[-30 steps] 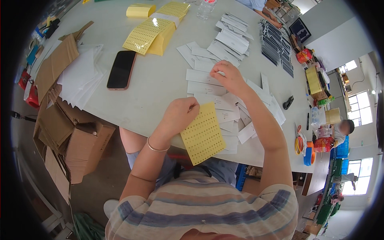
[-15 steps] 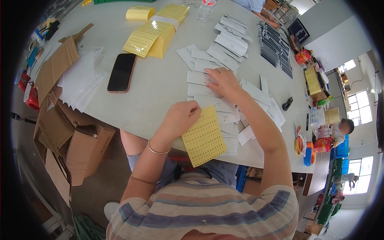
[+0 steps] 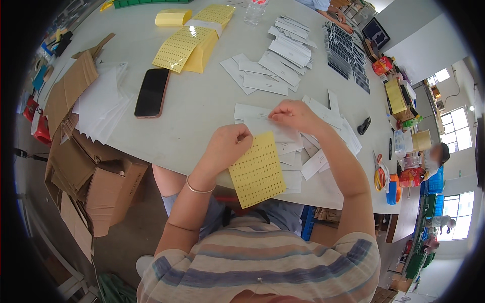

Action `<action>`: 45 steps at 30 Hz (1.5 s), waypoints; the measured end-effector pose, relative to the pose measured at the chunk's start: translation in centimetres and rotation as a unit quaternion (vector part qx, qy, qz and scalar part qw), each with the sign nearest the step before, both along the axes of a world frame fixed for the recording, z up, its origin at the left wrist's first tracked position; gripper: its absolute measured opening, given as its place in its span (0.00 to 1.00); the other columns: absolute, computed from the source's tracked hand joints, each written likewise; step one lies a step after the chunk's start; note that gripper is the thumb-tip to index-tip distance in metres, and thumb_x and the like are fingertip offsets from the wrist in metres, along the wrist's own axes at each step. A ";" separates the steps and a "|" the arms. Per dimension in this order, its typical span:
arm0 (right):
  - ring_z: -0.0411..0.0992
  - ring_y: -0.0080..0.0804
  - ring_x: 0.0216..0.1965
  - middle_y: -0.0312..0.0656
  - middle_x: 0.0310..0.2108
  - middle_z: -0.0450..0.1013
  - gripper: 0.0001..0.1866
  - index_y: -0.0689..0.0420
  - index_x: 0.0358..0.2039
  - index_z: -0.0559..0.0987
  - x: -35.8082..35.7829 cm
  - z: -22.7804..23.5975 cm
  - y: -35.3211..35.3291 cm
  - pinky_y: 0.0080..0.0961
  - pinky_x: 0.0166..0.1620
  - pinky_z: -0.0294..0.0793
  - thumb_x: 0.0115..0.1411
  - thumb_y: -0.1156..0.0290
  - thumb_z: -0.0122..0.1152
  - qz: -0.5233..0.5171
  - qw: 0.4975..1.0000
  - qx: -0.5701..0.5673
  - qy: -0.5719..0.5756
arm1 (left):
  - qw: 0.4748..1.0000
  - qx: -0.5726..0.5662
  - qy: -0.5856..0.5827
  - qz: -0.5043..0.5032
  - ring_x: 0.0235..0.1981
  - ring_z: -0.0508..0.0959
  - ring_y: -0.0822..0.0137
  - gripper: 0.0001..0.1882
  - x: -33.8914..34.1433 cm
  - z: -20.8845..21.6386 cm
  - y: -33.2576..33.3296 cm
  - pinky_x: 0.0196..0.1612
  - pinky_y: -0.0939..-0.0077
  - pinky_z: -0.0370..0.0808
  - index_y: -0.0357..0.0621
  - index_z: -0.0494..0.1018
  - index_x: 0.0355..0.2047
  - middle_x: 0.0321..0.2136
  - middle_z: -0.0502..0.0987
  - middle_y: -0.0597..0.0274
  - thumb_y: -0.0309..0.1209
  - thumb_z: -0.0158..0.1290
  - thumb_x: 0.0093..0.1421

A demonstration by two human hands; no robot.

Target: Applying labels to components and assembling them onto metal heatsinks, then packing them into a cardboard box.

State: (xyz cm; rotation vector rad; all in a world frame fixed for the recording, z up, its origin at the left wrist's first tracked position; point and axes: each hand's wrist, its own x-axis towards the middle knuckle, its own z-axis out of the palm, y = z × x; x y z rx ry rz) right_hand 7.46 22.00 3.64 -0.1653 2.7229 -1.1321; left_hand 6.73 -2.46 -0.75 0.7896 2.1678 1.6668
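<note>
While the left hand (image 3: 227,146) grips a yellow sheet (image 3: 258,172), which extends rightward and nearward from that hand, the right hand (image 3: 297,116), curled narrow, is over white slips (image 3: 247,112), though whether it holds one cannot be told.

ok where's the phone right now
In the head view, the phone lies on the table, left of centre, below-left of the yellow sheets and right of the large white sheets.

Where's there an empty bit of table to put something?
The table is bare between the phone and the white slips; a narrower gap lies between slips and the dark strips. It's crowded beneath the right hand, where slips overlap.
</note>
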 end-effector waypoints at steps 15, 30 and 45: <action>0.69 0.33 0.34 0.32 0.30 0.70 0.04 0.53 0.27 0.78 2.1 0.8 -4.9 0.30 0.46 0.65 0.49 0.74 0.64 0.216 0.907 0.122 0.340 | 1.000 0.015 -0.025 0.011 0.19 0.67 0.77 0.07 -0.1 0.2 0.0 0.23 0.80 0.66 0.32 0.72 0.27 0.17 0.72 0.62 0.26 0.50 0.56; 0.72 0.39 0.40 0.42 0.36 0.75 0.13 0.55 0.38 0.79 -9.2 -5.6 1.9 0.32 0.42 0.71 0.52 0.66 0.64 -0.140 0.961 0.178 0.161 | 0.999 0.008 0.003 0.035 0.19 0.73 0.58 0.07 0.1 0.2 0.1 0.25 0.69 0.68 0.34 0.71 0.27 0.19 0.73 0.51 0.27 0.51 0.56; 0.71 0.36 0.41 0.40 0.35 0.73 0.18 0.56 0.41 0.76 -1.5 1.2 0.9 0.28 0.45 0.70 0.49 0.66 0.68 0.115 0.986 0.114 -0.036 | 0.997 0.006 -0.074 -0.020 0.18 0.71 0.72 0.09 0.0 0.6 -0.3 0.24 0.76 0.69 0.34 0.75 0.28 0.16 0.73 0.57 0.29 0.50 0.55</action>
